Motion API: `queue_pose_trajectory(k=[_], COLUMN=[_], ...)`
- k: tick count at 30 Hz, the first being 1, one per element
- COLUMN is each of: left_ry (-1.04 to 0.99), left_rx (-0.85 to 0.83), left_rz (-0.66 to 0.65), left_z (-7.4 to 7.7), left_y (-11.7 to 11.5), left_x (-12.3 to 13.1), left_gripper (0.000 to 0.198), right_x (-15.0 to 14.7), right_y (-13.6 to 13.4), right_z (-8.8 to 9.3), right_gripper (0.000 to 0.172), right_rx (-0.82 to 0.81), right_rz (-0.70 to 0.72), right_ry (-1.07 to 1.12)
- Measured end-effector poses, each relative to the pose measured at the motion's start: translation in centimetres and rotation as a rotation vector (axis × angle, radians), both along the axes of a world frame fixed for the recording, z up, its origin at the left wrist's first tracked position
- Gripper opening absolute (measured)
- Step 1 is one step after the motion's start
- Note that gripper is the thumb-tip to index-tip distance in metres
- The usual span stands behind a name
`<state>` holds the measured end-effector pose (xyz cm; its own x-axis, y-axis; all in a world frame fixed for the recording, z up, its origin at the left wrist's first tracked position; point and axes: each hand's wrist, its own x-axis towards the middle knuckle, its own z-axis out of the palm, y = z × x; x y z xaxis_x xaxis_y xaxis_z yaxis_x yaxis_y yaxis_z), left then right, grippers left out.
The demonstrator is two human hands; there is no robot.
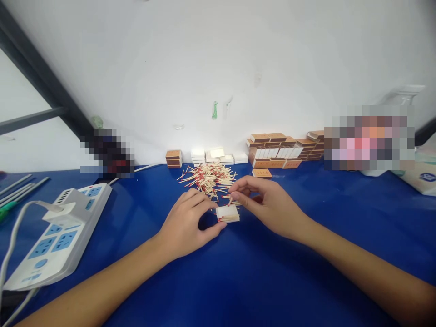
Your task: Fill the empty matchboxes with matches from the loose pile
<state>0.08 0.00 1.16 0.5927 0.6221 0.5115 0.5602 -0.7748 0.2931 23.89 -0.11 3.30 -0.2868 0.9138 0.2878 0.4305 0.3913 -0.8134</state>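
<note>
My left hand (190,218) grips a small white matchbox tray (227,212) by its left end, thumb in front and fingers behind. Some red-tipped matches show along the tray's near side. Just above and right of the tray, my right hand (264,202) is closed in a pinch on a match (230,200). Behind both hands lies a loose pile of matches (209,179) with red heads, a few of them scattered close to the tray.
White trays (216,154) stand against the wall behind the pile. Orange-brown matchboxes are stacked at left (174,159) and at right (272,162), with a single matchbox (262,173) in front. A power strip (64,236) with cables lies at left, and a plastic packet (420,170) at far right.
</note>
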Motion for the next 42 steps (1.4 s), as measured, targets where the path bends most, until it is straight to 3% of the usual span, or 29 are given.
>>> queue_pose_trajectory(k=[4, 10, 19, 36, 42], left_ry=[-0.043, -0.045, -0.041, 0.018, 0.004], left_rx=[0.013, 0.017, 0.008, -0.047, -0.052], left_rz=[0.027, 0.054, 0.032, -0.021, -0.068], left_z=[0.1, 0.1, 0.1, 0.0, 0.0], left_y=[0.0, 0.2, 0.3, 0.1, 0.1], left_x=[0.0, -0.2, -0.1, -0.1, 0.0], left_gripper=[0.025, 0.025, 0.024, 0.024, 0.026], right_x=[-0.4, 0.2, 1.1, 1.6, 1.3], right_y=[0.1, 0.5, 0.2, -0.2, -0.3], right_z=[-0.4, -1.0, 0.1, 0.3, 0.3], right_gripper=[0.020, 0.012, 0.011, 0.022, 0.022], right_rx=[-0.073, 0.030, -0.023, -0.160, -0.133], right_rz=[0.002, 0.027, 0.212, 0.323, 0.275], right_ry=[0.067, -0.175, -0.383, -0.406, -0.378])
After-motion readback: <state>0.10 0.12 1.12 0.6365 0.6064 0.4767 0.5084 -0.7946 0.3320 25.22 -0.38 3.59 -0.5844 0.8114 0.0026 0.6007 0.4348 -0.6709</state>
